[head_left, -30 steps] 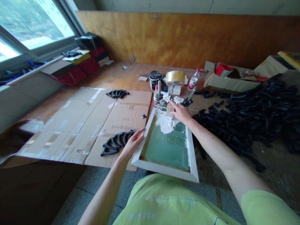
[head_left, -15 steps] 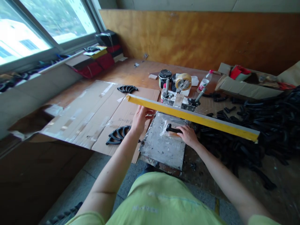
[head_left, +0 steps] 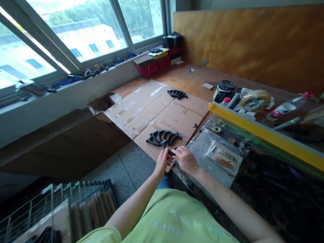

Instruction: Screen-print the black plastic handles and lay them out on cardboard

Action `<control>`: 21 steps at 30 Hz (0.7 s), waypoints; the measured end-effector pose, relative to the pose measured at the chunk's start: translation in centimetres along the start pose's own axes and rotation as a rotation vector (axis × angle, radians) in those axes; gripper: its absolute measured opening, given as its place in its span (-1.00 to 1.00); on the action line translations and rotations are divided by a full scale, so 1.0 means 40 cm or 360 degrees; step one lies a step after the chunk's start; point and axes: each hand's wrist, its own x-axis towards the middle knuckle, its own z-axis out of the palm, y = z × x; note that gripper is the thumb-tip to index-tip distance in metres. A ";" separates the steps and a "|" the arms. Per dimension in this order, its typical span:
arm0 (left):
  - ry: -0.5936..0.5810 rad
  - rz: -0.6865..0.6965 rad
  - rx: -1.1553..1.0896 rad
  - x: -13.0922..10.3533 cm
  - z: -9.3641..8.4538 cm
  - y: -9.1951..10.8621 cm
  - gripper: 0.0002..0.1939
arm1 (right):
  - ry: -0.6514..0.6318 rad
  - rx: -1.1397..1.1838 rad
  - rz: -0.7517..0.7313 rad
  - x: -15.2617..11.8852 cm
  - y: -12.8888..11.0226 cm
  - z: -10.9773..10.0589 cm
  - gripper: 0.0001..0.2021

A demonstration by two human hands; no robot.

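Note:
Both hands meet at the near edge of the cardboard sheet (head_left: 146,111), on a black handle-shaped piece (head_left: 171,153). My left hand (head_left: 162,162) pinches its near end. My right hand (head_left: 186,160) has its fingers closed on the other end. Just beyond the fingers, several similar black pieces (head_left: 162,137) lie fanned out on the cardboard. A second fan of black pieces (head_left: 177,93) rests farther back. Right of my hands is a metal plate (head_left: 202,143) with a tape-covered block (head_left: 222,160) on it.
A yellow-edged frame (head_left: 265,136) slants over the plate's far side. Behind it are a black-lidded jar (head_left: 225,88), a tape roll (head_left: 256,100) and a bottle (head_left: 288,107). Dark pieces (head_left: 280,192) are heaped at right. A wire rack (head_left: 58,206) stands low at left.
The view has turned left. My left hand has left the yellow-edged frame, and my right hand has brought the black piece from the plate to the cardboard's edge, where both hands hold it.

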 end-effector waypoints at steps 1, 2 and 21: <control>0.0112 0.0002 0.0037 0.032 -0.053 -0.008 -0.41 | -0.0036 0.0009 -0.0011 0.041 0.001 0.033 -0.73; 0.0222 -0.0017 0.0083 0.063 -0.106 -0.020 -0.40 | -0.0067 0.0002 -0.0002 0.083 0.008 0.064 -0.73; 0.0515 0.0095 0.1021 0.273 -0.303 -0.042 -0.65 | -0.0529 -0.0460 0.0669 0.416 0.010 0.299 -0.59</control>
